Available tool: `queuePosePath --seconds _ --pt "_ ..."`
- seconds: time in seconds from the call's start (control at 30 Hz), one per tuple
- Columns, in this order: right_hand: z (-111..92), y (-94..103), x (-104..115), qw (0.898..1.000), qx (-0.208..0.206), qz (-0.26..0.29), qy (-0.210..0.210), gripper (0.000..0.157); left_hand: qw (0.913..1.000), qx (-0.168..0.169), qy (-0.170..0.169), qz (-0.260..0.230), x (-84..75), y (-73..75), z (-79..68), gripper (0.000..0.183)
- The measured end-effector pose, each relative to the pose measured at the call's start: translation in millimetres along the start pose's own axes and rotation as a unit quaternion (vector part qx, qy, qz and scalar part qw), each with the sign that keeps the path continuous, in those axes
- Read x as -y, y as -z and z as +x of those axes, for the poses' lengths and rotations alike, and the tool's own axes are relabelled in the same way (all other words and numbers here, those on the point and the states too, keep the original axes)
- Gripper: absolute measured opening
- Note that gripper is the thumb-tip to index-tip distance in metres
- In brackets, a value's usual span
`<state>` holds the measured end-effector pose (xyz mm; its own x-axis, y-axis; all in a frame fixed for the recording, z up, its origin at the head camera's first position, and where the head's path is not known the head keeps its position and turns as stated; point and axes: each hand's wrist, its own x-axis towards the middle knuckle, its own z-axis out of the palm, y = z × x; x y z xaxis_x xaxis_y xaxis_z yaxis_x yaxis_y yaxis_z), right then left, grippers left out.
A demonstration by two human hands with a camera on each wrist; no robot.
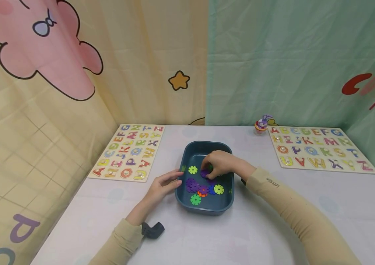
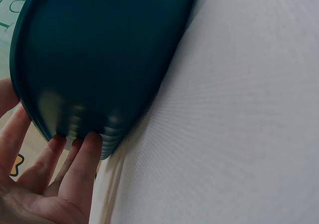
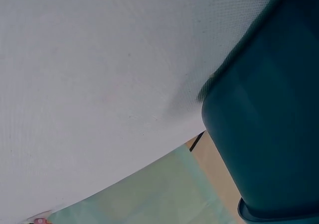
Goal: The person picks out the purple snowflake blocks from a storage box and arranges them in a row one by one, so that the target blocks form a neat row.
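Observation:
A dark teal plastic tub (image 1: 204,208) stands on the table with several notched plastic discs in it. Among them are a yellow disc (image 1: 192,169), another yellow one beside a blue disc (image 1: 212,190), a green disc (image 1: 195,200), an orange disc (image 1: 202,192) and a cluster of purple discs (image 1: 192,185). My right hand (image 1: 220,162) reaches over the right rim, its thumb and fingers curled round a purple disc (image 1: 204,173). At the left side my left hand (image 1: 161,186) touches the tub wall (image 2: 99,59) with extended fingers. The right wrist view shows only the tub's outside (image 3: 269,124).
Wooden alphabet boards lie to the left (image 1: 126,152) and right (image 1: 321,149). A small purple-eared toy figure (image 1: 261,126) stands at the back edge of the white-covered table (image 1: 240,235). Printed curtains (image 1: 147,66) hang behind. A black device (image 1: 153,230) is at the left wrist.

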<state>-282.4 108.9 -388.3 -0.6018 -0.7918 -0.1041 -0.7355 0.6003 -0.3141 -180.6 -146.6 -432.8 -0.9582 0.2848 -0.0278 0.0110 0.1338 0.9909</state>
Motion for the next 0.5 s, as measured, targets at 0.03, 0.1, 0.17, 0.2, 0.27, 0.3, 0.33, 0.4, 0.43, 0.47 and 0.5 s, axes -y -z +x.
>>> queuePosePath --seconds 0.03,0.1,0.17,0.2,0.27,0.3,0.33,0.4,0.43,0.47,0.5 --pt "-0.1 0.0 -0.2 1.000 -0.001 0.003 0.001 0.031 1.0000 0.000 0.001 -0.001 -0.1 0.0 0.0 0.043" --pt "-0.3 -0.1 -0.7 1.000 -0.005 0.008 0.002 0.031 1.0000 -0.001 0.001 -0.001 -0.2 0.0 -0.2 0.044" --pt "-0.9 -0.2 -1.3 1.000 -0.011 0.015 0.004 0.030 1.0000 -0.002 0.000 0.000 -0.2 0.0 -0.2 0.044" --pt "-1.2 -0.3 -1.5 1.000 -0.015 0.018 0.004 0.030 1.0000 -0.002 0.000 0.000 -0.2 0.0 -0.4 0.044" --pt "-1.8 -0.6 -2.2 0.999 -0.025 0.026 0.005 0.029 1.0000 -0.003 -0.002 0.002 -0.3 0.1 -0.7 0.044" --pt "-2.2 -0.7 -2.5 0.999 -0.031 0.030 0.006 0.029 1.0000 -0.003 -0.002 0.003 -0.3 0.1 -0.6 0.043" --pt "-2.5 -0.9 -3.0 0.999 -0.037 0.034 0.007 0.028 1.0000 -0.003 -0.001 0.003 -0.3 0.1 -0.7 0.044" --pt "-3.0 -1.2 -3.6 0.998 -0.047 0.041 0.007 0.028 1.0000 -0.002 -0.001 0.004 -0.2 0.2 -0.7 0.044" --pt "-3.2 -1.3 -4.1 0.998 -0.052 0.045 0.007 0.027 1.0000 -0.001 -0.001 0.004 -0.1 0.1 -0.7 0.044" --pt "-3.8 -1.2 -4.2 0.997 -0.056 0.050 0.007 0.027 1.0000 0.000 -0.001 0.004 0.0 0.1 -0.8 0.044" --pt "-4.2 -1.0 -4.4 0.997 -0.060 0.054 0.008 0.027 1.0000 0.001 -0.001 0.003 0.1 0.1 -0.9 0.045"
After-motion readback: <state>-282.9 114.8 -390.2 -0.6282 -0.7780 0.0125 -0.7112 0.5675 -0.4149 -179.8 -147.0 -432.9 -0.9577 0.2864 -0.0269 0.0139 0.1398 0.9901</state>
